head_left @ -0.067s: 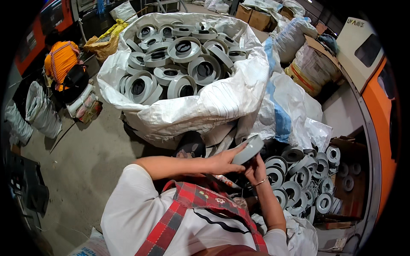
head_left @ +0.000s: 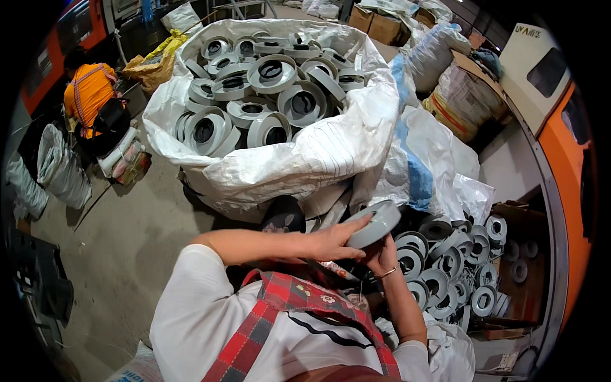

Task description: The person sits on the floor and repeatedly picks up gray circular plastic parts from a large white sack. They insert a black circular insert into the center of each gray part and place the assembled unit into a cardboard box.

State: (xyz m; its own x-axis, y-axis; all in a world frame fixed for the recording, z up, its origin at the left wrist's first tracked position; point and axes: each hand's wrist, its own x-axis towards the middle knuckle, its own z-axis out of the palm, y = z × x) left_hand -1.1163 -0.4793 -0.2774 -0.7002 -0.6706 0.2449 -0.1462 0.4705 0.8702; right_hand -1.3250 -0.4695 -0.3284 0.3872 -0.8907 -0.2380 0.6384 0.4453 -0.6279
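A grey round plastic part (head_left: 377, 223), like a shallow rimmed ring, is held tilted between my two hands in front of my apron. My left hand (head_left: 332, 242) grips its left edge, with fingers along the top and the thumb below. From underneath, my right hand (head_left: 382, 254) holds the near right side; some of its fingers are hidden behind the part. To the right lie many similar grey rings (head_left: 435, 283) in a loose heap. Beyond my hands stands a big white woven sack (head_left: 273, 181), filled with grey rings that have black centres (head_left: 270, 71).
At the right is an orange and cream machine (head_left: 541, 76), with a cardboard box (head_left: 528, 280) under it. Stuffed sacks (head_left: 439, 57) crowd the back right. A person in orange (head_left: 92, 92) sits at the far left, near white sacks (head_left: 60, 165).
The grey part has tipped and shifted slightly right, so more of its broad face shows. Both hands keep hold of it.
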